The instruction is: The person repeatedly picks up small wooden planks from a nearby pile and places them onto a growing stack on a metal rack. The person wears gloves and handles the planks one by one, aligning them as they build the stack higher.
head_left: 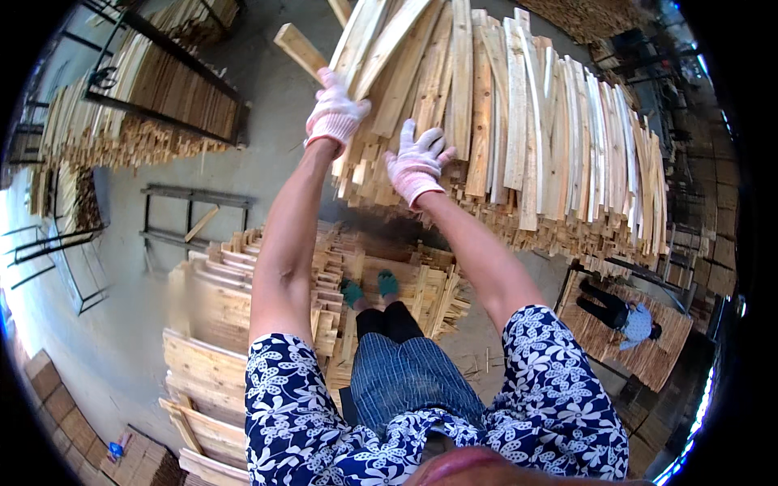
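A big stack of long, pale wooden slats lies in front of me, their near ends uneven. At its left end, my left hand, in a white knitted glove, is closed around the near ends of a few wooden slats that fan out away from me. One short slat sticks out to the left beside that hand. My right hand, gloved too, has its fingers spread at the near ends of the stack and holds nothing. Whether its fingertips touch the wood, I cannot tell.
Stacked boards lie below me, around my feet. A dark metal frame stands on the floor to the left, with another rack of slats beyond. At the right, another person is by a flat wood pile.
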`<state>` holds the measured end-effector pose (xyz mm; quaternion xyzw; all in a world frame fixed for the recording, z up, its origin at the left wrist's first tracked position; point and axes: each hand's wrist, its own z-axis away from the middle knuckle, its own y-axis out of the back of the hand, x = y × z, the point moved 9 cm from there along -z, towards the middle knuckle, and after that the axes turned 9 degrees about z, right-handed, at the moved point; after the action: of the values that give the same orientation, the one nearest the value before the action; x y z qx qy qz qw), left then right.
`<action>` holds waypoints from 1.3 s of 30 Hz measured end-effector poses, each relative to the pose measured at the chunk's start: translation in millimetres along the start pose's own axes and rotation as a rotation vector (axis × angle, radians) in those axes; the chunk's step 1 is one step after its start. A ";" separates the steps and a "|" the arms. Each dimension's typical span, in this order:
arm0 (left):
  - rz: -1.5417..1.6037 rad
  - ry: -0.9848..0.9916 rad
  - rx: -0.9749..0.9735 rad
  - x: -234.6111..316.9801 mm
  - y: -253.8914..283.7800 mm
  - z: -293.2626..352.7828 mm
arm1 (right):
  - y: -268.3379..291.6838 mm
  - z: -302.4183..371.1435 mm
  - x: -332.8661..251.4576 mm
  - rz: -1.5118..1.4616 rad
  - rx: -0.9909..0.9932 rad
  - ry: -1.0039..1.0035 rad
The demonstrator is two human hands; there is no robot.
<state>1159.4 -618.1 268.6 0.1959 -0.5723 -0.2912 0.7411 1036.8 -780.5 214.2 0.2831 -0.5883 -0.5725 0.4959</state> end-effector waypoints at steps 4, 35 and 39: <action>0.228 0.019 -0.114 -7.9 0.0 27.9 | 20.2 2.8 -0.8 -0.142 -0.103 0.024; 0.898 0.352 -0.112 -143.8 -53.9 451.9 | 44.0 277.7 -38.2 -1.496 -0.868 0.466; 1.371 0.355 0.328 -196.8 -28.1 486.4 | 54.6 330.3 -135.5 -1.245 -0.882 0.843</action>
<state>651.0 -489.3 237.0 -0.0541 -0.4740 0.3644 0.7998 797.0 -518.7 279.8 0.5237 0.1811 -0.7626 0.3337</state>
